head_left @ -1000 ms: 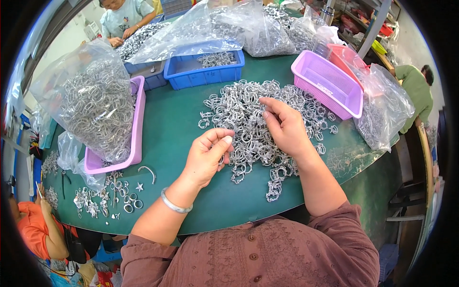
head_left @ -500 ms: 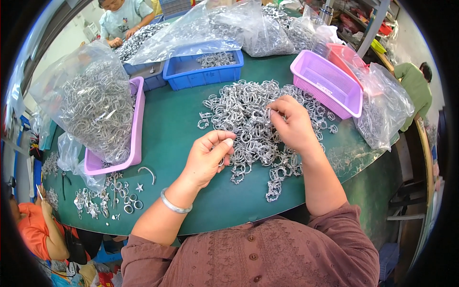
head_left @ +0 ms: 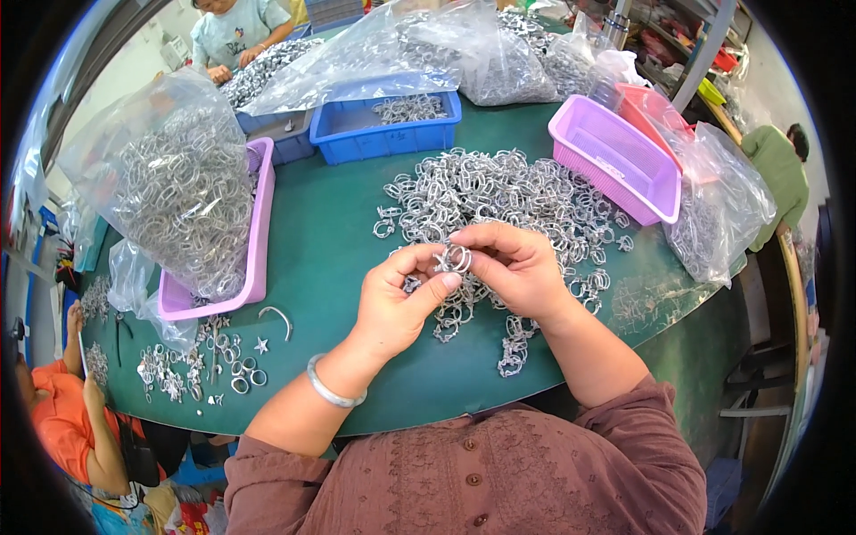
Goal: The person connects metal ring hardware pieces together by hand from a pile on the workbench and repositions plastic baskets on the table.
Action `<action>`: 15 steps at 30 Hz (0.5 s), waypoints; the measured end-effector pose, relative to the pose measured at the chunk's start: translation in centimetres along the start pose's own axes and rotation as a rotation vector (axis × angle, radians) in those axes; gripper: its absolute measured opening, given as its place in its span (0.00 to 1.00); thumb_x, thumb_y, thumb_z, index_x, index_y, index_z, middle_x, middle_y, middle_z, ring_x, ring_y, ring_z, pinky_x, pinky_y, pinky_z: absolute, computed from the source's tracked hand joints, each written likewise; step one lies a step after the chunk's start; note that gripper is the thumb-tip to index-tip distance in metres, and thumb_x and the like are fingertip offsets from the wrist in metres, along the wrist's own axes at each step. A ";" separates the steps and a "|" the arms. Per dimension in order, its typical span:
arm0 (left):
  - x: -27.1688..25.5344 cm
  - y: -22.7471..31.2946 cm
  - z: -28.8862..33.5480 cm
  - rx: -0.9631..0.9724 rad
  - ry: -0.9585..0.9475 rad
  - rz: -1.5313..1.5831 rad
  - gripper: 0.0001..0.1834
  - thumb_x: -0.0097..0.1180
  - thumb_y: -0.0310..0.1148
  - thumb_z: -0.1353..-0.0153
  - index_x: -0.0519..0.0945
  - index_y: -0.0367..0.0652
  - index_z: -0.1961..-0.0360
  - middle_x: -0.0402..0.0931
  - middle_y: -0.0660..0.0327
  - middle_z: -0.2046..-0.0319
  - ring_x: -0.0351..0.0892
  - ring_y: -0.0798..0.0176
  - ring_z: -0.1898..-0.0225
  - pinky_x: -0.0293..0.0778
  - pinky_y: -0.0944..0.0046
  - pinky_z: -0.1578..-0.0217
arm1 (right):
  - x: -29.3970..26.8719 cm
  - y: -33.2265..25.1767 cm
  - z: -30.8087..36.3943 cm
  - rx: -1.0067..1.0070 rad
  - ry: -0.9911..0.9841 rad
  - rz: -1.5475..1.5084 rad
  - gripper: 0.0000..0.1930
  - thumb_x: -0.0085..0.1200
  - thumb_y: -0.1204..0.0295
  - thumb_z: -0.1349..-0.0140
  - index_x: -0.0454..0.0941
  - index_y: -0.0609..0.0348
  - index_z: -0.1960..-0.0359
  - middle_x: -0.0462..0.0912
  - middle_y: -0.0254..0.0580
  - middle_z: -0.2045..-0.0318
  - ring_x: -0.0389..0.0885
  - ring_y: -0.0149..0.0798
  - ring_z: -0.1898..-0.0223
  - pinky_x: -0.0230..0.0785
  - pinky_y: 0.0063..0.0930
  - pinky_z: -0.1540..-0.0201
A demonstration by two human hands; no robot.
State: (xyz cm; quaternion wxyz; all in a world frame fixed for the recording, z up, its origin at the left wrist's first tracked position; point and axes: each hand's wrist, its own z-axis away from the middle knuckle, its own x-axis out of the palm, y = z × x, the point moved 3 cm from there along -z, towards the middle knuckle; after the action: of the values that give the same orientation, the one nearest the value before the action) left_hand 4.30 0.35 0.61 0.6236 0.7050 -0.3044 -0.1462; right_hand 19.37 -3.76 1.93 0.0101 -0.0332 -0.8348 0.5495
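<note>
Bracelet (head_left: 334,384) worn on left wrist (head_left: 354,357). Left forearm (head_left: 299,414) seen below bracelet, slanted up and inward. Left hand (head_left: 397,303) held above and right of bracelet; thumb and index bent into a pinch, other fingers curled. Right hand (head_left: 523,272) held farther right of bracelet, back turned up, thumb and index pinched just beside the left fingertips. Right forearm (head_left: 596,349), well right of bracelet, slanted inward.
</note>
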 end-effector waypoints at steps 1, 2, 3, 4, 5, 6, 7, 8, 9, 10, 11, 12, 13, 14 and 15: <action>0.1 0.1 -0.1 0.057 0.041 0.000 0.14 0.61 0.25 0.49 0.76 0.39 0.60 0.73 0.67 0.72 0.68 0.75 0.73 0.68 0.74 0.72 | 0.0 0.0 0.0 -0.015 -0.010 0.021 0.11 0.51 0.84 0.45 0.77 0.64 0.60 0.79 0.39 0.65 0.77 0.28 0.64 0.70 0.20 0.62; -0.1 0.0 -0.2 0.058 0.044 -0.002 0.14 0.61 0.25 0.49 0.76 0.39 0.60 0.73 0.67 0.72 0.68 0.75 0.73 0.68 0.74 0.72 | 0.0 0.0 0.0 -0.031 -0.020 0.043 0.11 0.49 0.84 0.45 0.77 0.64 0.60 0.79 0.40 0.64 0.77 0.28 0.63 0.70 0.20 0.62; -0.4 0.3 -0.2 0.186 0.046 -0.164 0.14 0.61 0.24 0.49 0.76 0.38 0.60 0.72 0.66 0.72 0.69 0.75 0.73 0.67 0.75 0.72 | -0.2 0.1 -0.1 -0.045 -0.048 0.098 0.13 0.47 0.85 0.45 0.75 0.64 0.58 0.78 0.39 0.63 0.76 0.28 0.62 0.69 0.21 0.60; -0.5 0.6 -0.2 0.314 0.047 -0.326 0.13 0.60 0.24 0.49 0.76 0.38 0.61 0.71 0.66 0.71 0.69 0.75 0.73 0.67 0.75 0.72 | -0.2 0.1 0.0 -0.044 -0.049 0.098 0.13 0.47 0.85 0.45 0.75 0.64 0.58 0.78 0.39 0.63 0.76 0.28 0.62 0.69 0.21 0.60; -0.6 0.6 -0.2 0.315 0.048 -0.325 0.13 0.60 0.24 0.49 0.76 0.38 0.61 0.71 0.66 0.71 0.69 0.75 0.73 0.67 0.75 0.72 | -0.2 0.1 0.0 -0.014 -0.047 0.051 0.14 0.46 0.85 0.46 0.75 0.65 0.57 0.78 0.39 0.63 0.76 0.27 0.62 0.69 0.21 0.60; -0.6 0.7 -0.1 0.321 0.052 -0.367 0.13 0.60 0.23 0.50 0.76 0.37 0.61 0.71 0.65 0.71 0.69 0.74 0.73 0.67 0.75 0.72 | -0.2 0.1 0.0 0.017 -0.045 0.001 0.15 0.46 0.84 0.46 0.74 0.65 0.56 0.78 0.38 0.64 0.75 0.27 0.62 0.69 0.21 0.60; -0.6 0.7 -0.2 0.327 0.057 -0.408 0.13 0.61 0.23 0.51 0.76 0.37 0.62 0.72 0.65 0.71 0.69 0.74 0.73 0.67 0.74 0.72 | -0.4 0.1 0.0 0.018 -0.045 0.001 0.15 0.46 0.84 0.46 0.74 0.65 0.56 0.78 0.38 0.64 0.75 0.27 0.62 0.69 0.21 0.60; -0.6 0.7 -0.2 0.327 0.057 -0.408 0.13 0.61 0.23 0.51 0.76 0.37 0.62 0.72 0.65 0.71 0.69 0.74 0.73 0.67 0.74 0.72 | -0.4 0.0 0.0 -0.002 -0.078 -0.006 0.15 0.47 0.84 0.46 0.73 0.65 0.55 0.78 0.38 0.64 0.75 0.27 0.62 0.68 0.20 0.60; -0.7 0.7 -0.3 0.346 0.063 -0.421 0.13 0.61 0.23 0.51 0.76 0.37 0.62 0.72 0.64 0.71 0.69 0.74 0.73 0.67 0.74 0.72 | -0.4 -0.1 -0.1 -0.024 -0.112 -0.013 0.16 0.48 0.83 0.46 0.73 0.65 0.54 0.78 0.38 0.64 0.75 0.26 0.62 0.68 0.20 0.60; -0.7 0.8 -0.3 0.366 0.068 -0.433 0.13 0.61 0.23 0.51 0.76 0.37 0.62 0.72 0.64 0.71 0.69 0.73 0.73 0.67 0.75 0.72 | -0.4 -0.2 -0.2 -0.025 -0.112 -0.013 0.16 0.48 0.83 0.46 0.73 0.65 0.54 0.78 0.38 0.64 0.75 0.26 0.62 0.68 0.20 0.60; -0.7 0.8 -0.4 0.368 0.069 -0.434 0.13 0.61 0.23 0.51 0.76 0.37 0.62 0.72 0.64 0.71 0.69 0.73 0.73 0.67 0.75 0.72 | -0.4 -0.3 -0.2 -0.026 -0.121 0.000 0.16 0.49 0.83 0.46 0.73 0.65 0.54 0.78 0.39 0.63 0.75 0.27 0.63 0.68 0.20 0.60; -0.7 0.7 -0.3 0.371 0.075 -0.439 0.13 0.61 0.22 0.52 0.76 0.38 0.63 0.72 0.64 0.71 0.69 0.73 0.73 0.67 0.74 0.73 | -0.3 -0.3 -0.1 -0.024 -0.131 0.011 0.16 0.50 0.82 0.46 0.73 0.66 0.55 0.78 0.39 0.63 0.75 0.27 0.63 0.68 0.21 0.60; -0.7 0.7 -0.2 0.375 0.081 -0.445 0.13 0.60 0.22 0.52 0.76 0.38 0.63 0.72 0.64 0.71 0.69 0.73 0.73 0.67 0.74 0.73 | -0.2 -0.3 0.0 -0.021 -0.131 0.010 0.16 0.50 0.82 0.46 0.73 0.66 0.55 0.78 0.39 0.63 0.75 0.27 0.63 0.68 0.21 0.60; -0.6 0.6 -0.1 0.371 0.082 -0.444 0.13 0.60 0.22 0.52 0.76 0.38 0.63 0.72 0.64 0.71 0.69 0.73 0.73 0.67 0.74 0.73 | -0.2 -0.2 0.1 0.000 -0.124 0.028 0.15 0.51 0.82 0.46 0.73 0.66 0.54 0.78 0.39 0.63 0.76 0.27 0.63 0.69 0.21 0.60; -0.7 0.6 -0.2 0.376 0.080 -0.445 0.13 0.60 0.22 0.52 0.76 0.38 0.63 0.72 0.64 0.71 0.70 0.73 0.73 0.68 0.74 0.73 | -0.2 -0.1 0.0 0.015 -0.116 0.050 0.15 0.52 0.81 0.46 0.73 0.66 0.54 0.78 0.40 0.62 0.76 0.27 0.63 0.69 0.21 0.60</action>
State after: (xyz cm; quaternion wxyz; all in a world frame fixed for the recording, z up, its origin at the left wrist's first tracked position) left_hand 3.74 0.88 1.15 0.4462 0.8628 -0.1391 -0.1925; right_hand 19.59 -3.81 2.02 -0.0517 -0.0218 -0.8288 0.5568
